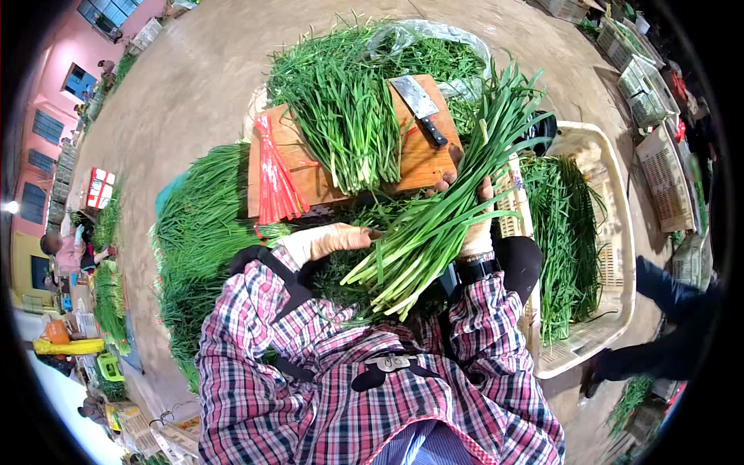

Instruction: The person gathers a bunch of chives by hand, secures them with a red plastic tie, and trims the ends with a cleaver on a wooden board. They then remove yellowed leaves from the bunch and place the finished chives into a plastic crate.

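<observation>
My right hand (477,225), in a pale fingerless covering, is wrapped round a bunch of garlic chives (434,232). The bunch lies slanted, its pale stem ends low and its leaves reaching up to the right. My left hand (337,239) is closed at the left side of these stems; what its fingertips pinch, if anything, is hidden. Beyond both hands, a wooden cutting board (271,147) carries a pile of garlic chives (349,132), red ties (277,178) and a cleaver (417,99) with a black handle.
More chives are heaped at my left (201,209) and behind the board, beside a clear plastic bag (434,31). A cream plastic crate (620,232) holding greens stands at my right. A person's dark-clothed leg (659,341) is beside it. Crates (666,178) line the far right.
</observation>
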The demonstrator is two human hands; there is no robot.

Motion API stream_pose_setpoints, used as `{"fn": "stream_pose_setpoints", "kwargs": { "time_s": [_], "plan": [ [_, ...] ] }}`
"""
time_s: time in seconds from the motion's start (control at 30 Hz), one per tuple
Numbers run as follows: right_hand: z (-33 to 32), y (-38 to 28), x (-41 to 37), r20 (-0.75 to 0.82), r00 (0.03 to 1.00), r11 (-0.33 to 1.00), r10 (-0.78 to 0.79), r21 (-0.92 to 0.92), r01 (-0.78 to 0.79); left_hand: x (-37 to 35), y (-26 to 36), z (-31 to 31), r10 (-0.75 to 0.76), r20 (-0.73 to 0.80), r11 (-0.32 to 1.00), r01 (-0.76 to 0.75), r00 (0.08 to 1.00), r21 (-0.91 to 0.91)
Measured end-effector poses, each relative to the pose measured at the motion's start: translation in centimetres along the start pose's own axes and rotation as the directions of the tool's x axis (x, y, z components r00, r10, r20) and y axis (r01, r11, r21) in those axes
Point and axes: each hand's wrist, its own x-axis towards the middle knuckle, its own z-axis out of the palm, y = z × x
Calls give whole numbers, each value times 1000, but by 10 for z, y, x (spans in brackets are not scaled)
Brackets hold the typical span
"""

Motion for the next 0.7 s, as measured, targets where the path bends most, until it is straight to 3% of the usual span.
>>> {"fn": "stream_pose_setpoints", "kwargs": {
  "time_s": [0.07, 0.13, 0.2, 0.27, 0.33, 0.4, 0.47, 0.5, 0.57, 0.6, 0.63, 0.7],
  "plan": [
    [2, -8, -9, -20, 999, 997, -29, -76, 27, 31, -39, 6, 114, 104, 984, -98, 988, -147],
    [0, 4, 9, -155, 987, 989, -39, -145, 16, 55, -59, 18, 242, 153, 944, -196, 958, -265],
    [-3, 2, 11, -206, 973, 974, -101, -219, 55, 58, -47, 33, 230, 250, 927, -133, 940, -351],
    [-4, -4, 13, -293, 943, 927, -158, -373, 39, 55, -21, 49, 330, 159, 883, -244, 930, -401],
    [6, -5, 17, -404, 883, 846, -238, -533, -16, 61, -38, 54, 350, 95, 828, -261, 932, -496],
    [-14, -11, 24, -483, 831, 810, -275, -582, -70, 63, -35, 59, 311, 56, 787, -224, 949, -575],
    [1, -3, 42, -513, 806, 779, -295, -618, -108, 67, -28, 61, 392, -1, 679, -290, 920, -674],
    [-25, -10, 51, -515, 805, 781, -294, -615, -109, 67, -20, 59, 478, -33, 682, -394, 878, -616],
    [16, 8, 54, -388, 841, 627, -377, -775, -77, 88, -41, 47, 532, -24, 639, -420, 846, -644],
    [-9, 2, 64, -505, 811, 706, -297, -688, -169, 81, -20, 50, 526, 22, 592, -347, 850, -728],
    [-7, 3, 70, -430, 820, 551, -376, -816, -176, 85, -22, 55, 483, -9, 627, -354, 875, -694],
    [-17, 15, 82, -412, 822, 602, -393, -791, -109, 87, -23, 57, 339, -34, 802, -308, 940, -512]
  ]
}}
